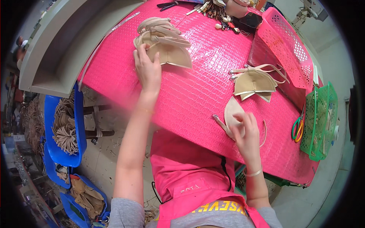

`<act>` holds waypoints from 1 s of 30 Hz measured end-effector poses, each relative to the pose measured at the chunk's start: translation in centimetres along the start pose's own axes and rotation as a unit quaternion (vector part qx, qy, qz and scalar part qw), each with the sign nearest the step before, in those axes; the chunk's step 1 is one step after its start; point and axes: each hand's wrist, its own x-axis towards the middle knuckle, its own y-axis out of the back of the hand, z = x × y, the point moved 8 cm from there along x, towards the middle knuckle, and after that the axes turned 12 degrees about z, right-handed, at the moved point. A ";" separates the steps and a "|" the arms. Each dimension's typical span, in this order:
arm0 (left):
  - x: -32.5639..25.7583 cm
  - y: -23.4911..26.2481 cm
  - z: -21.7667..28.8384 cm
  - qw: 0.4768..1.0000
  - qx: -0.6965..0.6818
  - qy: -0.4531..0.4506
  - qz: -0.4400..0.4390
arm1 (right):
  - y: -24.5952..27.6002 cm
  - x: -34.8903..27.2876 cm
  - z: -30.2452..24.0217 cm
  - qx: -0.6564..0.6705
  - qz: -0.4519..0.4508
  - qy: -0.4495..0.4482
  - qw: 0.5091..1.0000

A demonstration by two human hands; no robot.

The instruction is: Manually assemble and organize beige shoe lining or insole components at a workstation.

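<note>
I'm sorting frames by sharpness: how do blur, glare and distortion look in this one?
Head view: the left hand and its forearm are motion-smeared, the right hand slightly soft; the pink table cover shows mild sheen, no hard glare; fisheye bends the grey shelf edges, with black corners.

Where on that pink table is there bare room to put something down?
The widest bare stretch of the pink table lies between the left hand on the tan stack and the small pile. It is crowded at the far edge with tools and along the baskets.
</note>
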 end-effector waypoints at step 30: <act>-10.2 -2.8 5.2 0.859 -0.088 0.196 -0.466 | 6.2 -10.2 7.3 0.429 -0.127 -0.333 0.830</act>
